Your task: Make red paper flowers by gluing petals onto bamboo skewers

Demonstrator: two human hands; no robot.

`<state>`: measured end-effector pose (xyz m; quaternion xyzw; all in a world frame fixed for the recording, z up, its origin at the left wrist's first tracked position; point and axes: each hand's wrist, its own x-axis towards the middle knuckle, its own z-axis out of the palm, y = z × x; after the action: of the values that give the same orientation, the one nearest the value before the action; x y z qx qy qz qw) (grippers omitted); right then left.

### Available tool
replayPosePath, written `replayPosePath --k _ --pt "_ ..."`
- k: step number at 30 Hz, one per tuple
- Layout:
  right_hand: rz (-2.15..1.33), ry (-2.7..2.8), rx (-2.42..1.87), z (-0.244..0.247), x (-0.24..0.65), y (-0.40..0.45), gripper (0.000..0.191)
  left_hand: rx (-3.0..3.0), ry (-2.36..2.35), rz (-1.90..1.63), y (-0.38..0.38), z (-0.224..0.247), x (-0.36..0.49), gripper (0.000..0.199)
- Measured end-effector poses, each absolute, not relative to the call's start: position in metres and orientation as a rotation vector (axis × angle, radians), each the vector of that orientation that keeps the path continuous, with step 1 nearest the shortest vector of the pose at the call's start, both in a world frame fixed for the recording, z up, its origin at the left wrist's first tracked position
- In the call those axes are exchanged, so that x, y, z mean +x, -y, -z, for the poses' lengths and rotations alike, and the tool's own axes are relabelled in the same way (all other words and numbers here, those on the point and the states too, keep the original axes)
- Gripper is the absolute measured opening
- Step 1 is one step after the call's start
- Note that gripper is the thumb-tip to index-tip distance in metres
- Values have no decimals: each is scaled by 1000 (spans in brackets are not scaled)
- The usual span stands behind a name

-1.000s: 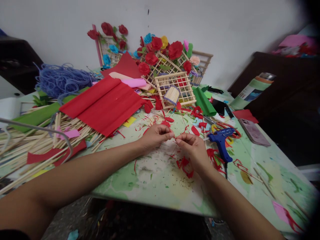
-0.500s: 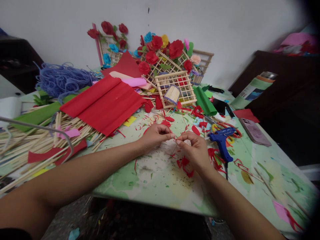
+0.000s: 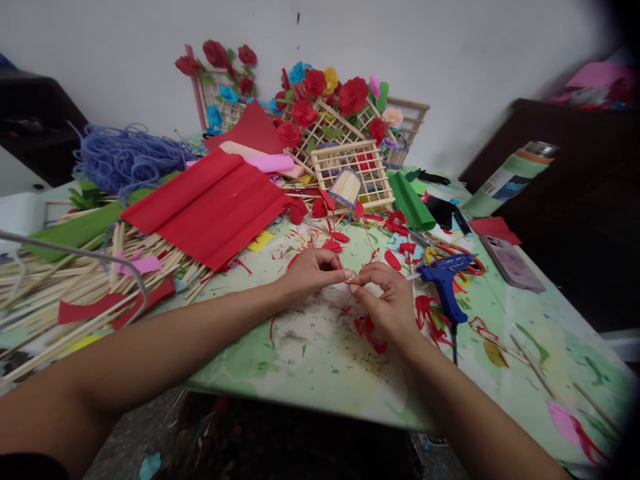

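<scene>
Over the middle of the table, my left hand [image 3: 316,273] and my right hand [image 3: 384,297] meet fingertip to fingertip. Both are closed in a pinch on a thin strip of red paper [image 3: 349,281], of which only a sliver shows between the fingers. Cut red petals [image 3: 341,237] lie just beyond my hands, and curled red paper scraps [image 3: 371,335] rest below my right hand. A blue glue gun [image 3: 447,280] lies on its side to the right of that hand.
Red crepe paper [image 3: 210,207] covers part of a pile of thin sticks [image 3: 45,300] on the left, near tangled blue yarn [image 3: 130,159]. Stick lattices [image 3: 353,175] with paper flowers stand at the back. Scissors [image 3: 467,262], a phone [image 3: 513,263] and a bottle [image 3: 510,180] are at right.
My right fingertips have shifted slightly left, closer against my left fingertips at the red strip. The things on the table stay where they were.
</scene>
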<state>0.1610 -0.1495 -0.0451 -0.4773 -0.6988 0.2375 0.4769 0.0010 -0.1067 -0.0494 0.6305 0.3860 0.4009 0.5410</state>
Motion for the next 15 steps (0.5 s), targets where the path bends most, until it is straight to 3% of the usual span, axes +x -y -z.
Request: replayPosePath --k 15 --pt "-532 1796 -1155 48 161 149 11 1549 -937 -956 106 54 3 31"
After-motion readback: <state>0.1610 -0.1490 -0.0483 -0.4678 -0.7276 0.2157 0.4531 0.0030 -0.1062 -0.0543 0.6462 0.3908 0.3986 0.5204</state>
